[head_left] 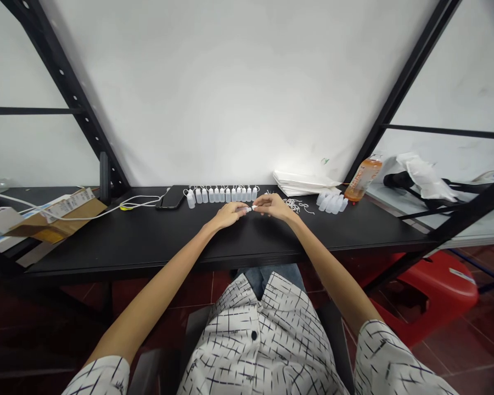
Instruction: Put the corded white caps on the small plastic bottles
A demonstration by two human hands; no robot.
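Over the middle of the black shelf, my left hand [230,214] is closed on a small white plastic bottle, mostly hidden by the fingers. My right hand [273,206] meets it from the other side, thumb and fingertips pinched on the small white tip [254,207] at the bottle's end. Just behind the hands, a row of small white bottles [217,195] stands upright, with loops of string at their tops. To the right of my right hand lies a tangle of white strings [299,205]. Several more small bottles [333,202] lie in a group farther right.
A stack of white paper [302,182] lies against the wall, beside an orange-filled bottle [363,179]. On the left are a dark phone [171,198], a white cable [107,212] and an opened cardboard box [66,219]. A red stool [440,285] stands below right.
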